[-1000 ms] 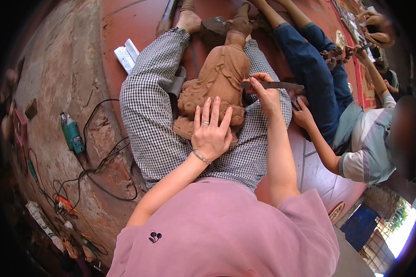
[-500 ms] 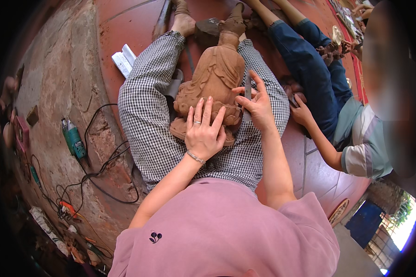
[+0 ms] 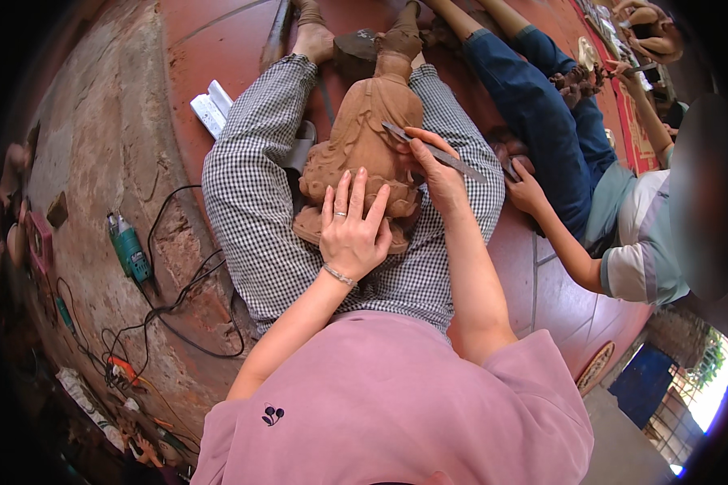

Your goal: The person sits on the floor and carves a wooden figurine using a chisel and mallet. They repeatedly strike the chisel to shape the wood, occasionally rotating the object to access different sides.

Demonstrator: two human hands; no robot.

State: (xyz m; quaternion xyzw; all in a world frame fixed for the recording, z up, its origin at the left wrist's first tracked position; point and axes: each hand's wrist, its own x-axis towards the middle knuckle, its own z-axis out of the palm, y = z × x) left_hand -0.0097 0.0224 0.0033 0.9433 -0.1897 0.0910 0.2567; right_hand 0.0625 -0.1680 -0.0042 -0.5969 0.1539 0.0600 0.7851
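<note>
A brown carved statue [image 3: 378,109] of a robed figure lies between my checked trouser legs, its ornate base towards me. My left hand [image 3: 352,242] lies flat on that base with the fingers spread. In my right hand [image 3: 443,174] is a slim, flat grey metal blade [image 3: 467,170], pinched between thumb and fingers. Its narrow end points up and left over the robe's lower right side; the wider end sticks out past my hand. Whether the tip touches the surface, I cannot tell.
To the left, a green power tool [image 3: 129,249] with tangled black cables [image 3: 170,307] lies on rough concrete [image 3: 109,121]. A white angled piece [image 3: 211,109] is beside my left leg. On my right sits another person [image 3: 623,242], hand [image 3: 527,190] on a brown piece. Red tiles [image 3: 218,40] surround us.
My right hand has tipped the blade from nearly upright to slanting, bringing its narrow end over the robe. My left hand stays on the base. At the upper right, another person's arm has come into view.
</note>
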